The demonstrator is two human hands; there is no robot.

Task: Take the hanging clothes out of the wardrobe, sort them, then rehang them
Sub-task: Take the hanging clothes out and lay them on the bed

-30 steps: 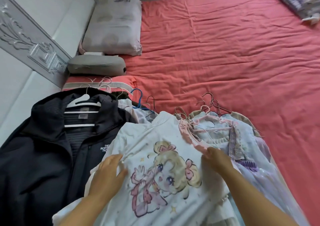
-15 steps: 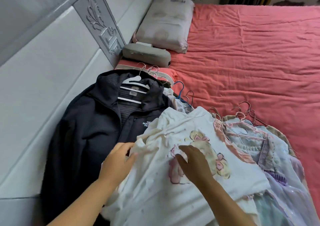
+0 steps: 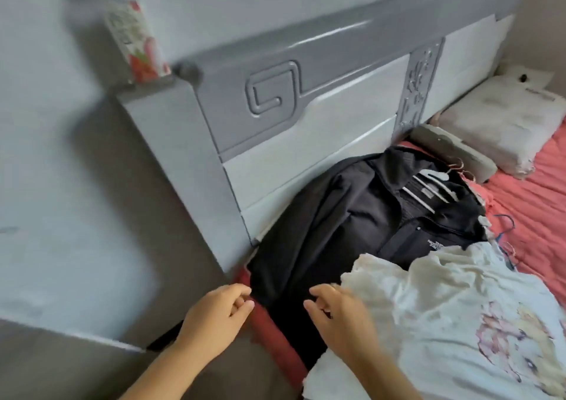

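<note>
A bed with a coral-red sheet (image 3: 539, 215) fills the right side of the frame, butted against a grey-and-white headboard (image 3: 306, 123) that runs diagonally across the centre; two pillows (image 3: 505, 130) sit at the upper right. The black jacket (image 3: 330, 231), on a white hanger (image 3: 435, 188), lies flat in the centre of the frame, its long axis running from the collar at the upper right down to the hem at the lower left. A white printed shirt (image 3: 444, 323) is heaped at the lower right, overlapping the jacket's front.

Both hands hover at the hem end, at the lower centre. The left hand (image 3: 214, 323) has loosely curled fingers that hold nothing and sits just off the jacket's left edge. The right hand (image 3: 343, 323) is spread and relaxed, over the hem beside the shirt; I cannot tell whether it touches cloth. The jacket lies up and right of both hands, the right slightly nearer, so it looks the next piece to be handled.
</note>
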